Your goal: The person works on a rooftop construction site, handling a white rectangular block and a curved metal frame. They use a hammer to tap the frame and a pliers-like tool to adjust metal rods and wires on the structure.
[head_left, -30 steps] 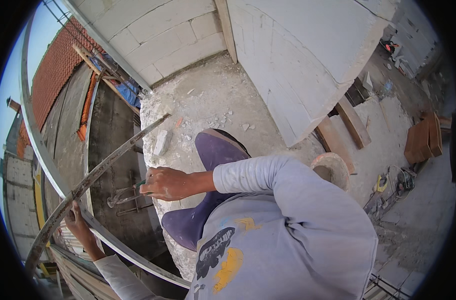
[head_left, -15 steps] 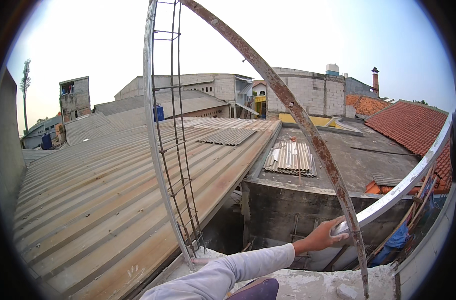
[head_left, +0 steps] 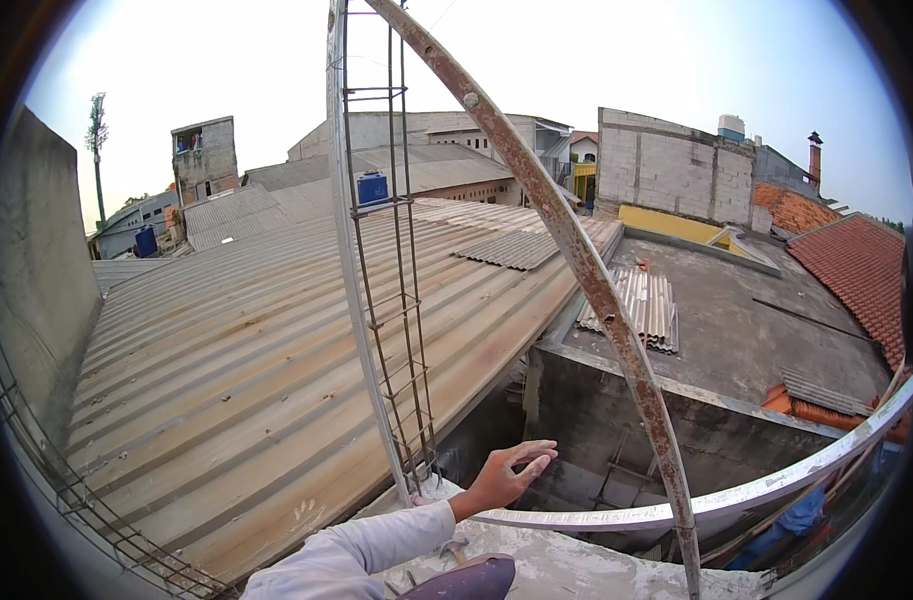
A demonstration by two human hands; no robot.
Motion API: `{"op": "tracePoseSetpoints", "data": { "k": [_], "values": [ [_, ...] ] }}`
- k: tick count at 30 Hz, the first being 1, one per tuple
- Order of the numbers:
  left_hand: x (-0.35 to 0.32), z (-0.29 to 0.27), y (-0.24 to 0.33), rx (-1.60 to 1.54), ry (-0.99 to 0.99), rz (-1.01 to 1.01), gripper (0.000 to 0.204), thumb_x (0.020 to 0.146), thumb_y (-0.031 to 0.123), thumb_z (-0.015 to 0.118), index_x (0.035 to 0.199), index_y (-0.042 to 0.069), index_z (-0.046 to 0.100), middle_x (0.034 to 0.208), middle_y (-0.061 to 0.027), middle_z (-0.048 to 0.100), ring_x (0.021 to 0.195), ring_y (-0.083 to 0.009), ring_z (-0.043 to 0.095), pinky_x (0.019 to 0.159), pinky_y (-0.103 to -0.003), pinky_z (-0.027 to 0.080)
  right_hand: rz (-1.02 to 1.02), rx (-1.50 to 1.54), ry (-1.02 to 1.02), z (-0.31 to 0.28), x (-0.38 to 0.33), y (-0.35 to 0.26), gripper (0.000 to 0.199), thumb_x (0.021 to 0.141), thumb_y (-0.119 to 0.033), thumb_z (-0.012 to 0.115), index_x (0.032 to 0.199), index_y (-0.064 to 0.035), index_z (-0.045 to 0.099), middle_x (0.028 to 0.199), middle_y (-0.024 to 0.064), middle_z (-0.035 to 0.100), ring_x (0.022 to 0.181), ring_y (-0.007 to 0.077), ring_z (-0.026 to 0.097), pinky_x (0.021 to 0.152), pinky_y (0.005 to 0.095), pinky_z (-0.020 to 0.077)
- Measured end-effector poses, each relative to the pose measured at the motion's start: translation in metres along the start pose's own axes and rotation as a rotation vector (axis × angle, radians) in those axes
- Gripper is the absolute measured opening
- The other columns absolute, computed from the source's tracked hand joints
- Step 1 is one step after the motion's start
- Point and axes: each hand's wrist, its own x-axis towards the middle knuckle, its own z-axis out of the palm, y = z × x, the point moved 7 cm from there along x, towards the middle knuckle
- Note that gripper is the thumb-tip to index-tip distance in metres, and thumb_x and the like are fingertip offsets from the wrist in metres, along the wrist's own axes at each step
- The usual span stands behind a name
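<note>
My left hand (head_left: 508,474) reaches out from a grey sleeve (head_left: 361,550) at the lower middle. Its fingers are apart and hold nothing. It hovers just over the left end of a pale, paint-flecked metal bar (head_left: 756,490) that runs off to the right edge; I cannot tell if they touch. A rusty bar (head_left: 586,270) arcs from the top of the view down across the pale bar to the concrete ledge (head_left: 596,570). An upright rebar cage (head_left: 401,300) stands just left of the hand. My right hand is out of sight.
Beyond the ledge is a drop into a dark gap beside a concrete wall (head_left: 616,420). A wide corrugated metal roof (head_left: 256,340) slopes away on the left. A purple trouser knee (head_left: 466,582) sits under my arm. A grey wall (head_left: 36,280) rises at far left.
The view swung up from my lap and the floor below to the rooftops. My left hand gripped the pale bar half a second ago; now its fingers are spread above the bar.
</note>
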Motion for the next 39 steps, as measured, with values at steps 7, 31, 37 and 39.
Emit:
{"op": "tracePoseSetpoints", "data": {
  "k": [7, 31, 37, 39],
  "values": [
    [0.037, -0.226, 0.147, -0.031, 0.638, 0.021, 0.031, 0.107, 0.019, 0.061, 0.126, -0.004, 0.065, 0.108, -0.0096, 0.073, 0.106, -0.0158, 0.070, 0.095, -0.029, 0.055, -0.224, 0.315, -0.005, -0.191, -0.075, -0.224, 0.037, 0.099, -0.027, 0.059, 0.124, -0.0024, 0.068, 0.118, 0.0234, 0.072, 0.107, 0.0383, 0.071, 0.096, 0.0425, 0.0550],
    [0.232, -0.476, 0.348, -0.012, 0.852, 0.065, 0.026, 0.101, 0.015, 0.067, 0.122, 0.000, 0.069, 0.096, -0.0080, 0.075, 0.085, -0.0153, 0.072, 0.079, -0.031, 0.058, -0.815, 0.352, 0.414, -0.787, -0.029, -0.881, 0.030, 0.099, -0.021, 0.069, 0.115, 0.0049, 0.070, 0.090, 0.0114, 0.073, 0.087, 0.0235, 0.068, 0.085, 0.0364, 0.0530],
    [0.245, -0.477, 0.389, 0.476, 0.735, 0.254, 0.022, 0.092, 0.007, 0.073, 0.114, 0.004, 0.072, 0.104, -0.0122, 0.070, 0.088, -0.0232, 0.073, 0.077, -0.034, 0.058, -0.880, 0.308, 0.528, -0.787, -0.026, -0.872, 0.025, 0.097, -0.023, 0.067, 0.108, -0.0018, 0.075, 0.088, 0.0121, 0.072, 0.081, 0.0228, 0.065, 0.079, 0.0363, 0.0514],
    [0.248, -0.480, 0.388, 0.546, 0.714, 0.328, 0.019, 0.091, 0.006, 0.074, 0.110, 0.004, 0.073, 0.106, -0.0124, 0.070, 0.093, -0.0244, 0.073, 0.080, -0.035, 0.059, -0.850, 0.303, 0.527, -0.791, -0.022, -0.870, 0.025, 0.098, -0.023, 0.066, 0.107, -0.0014, 0.075, 0.088, 0.0130, 0.073, 0.080, 0.0229, 0.065, 0.080, 0.0368, 0.0513]
  ]
}}
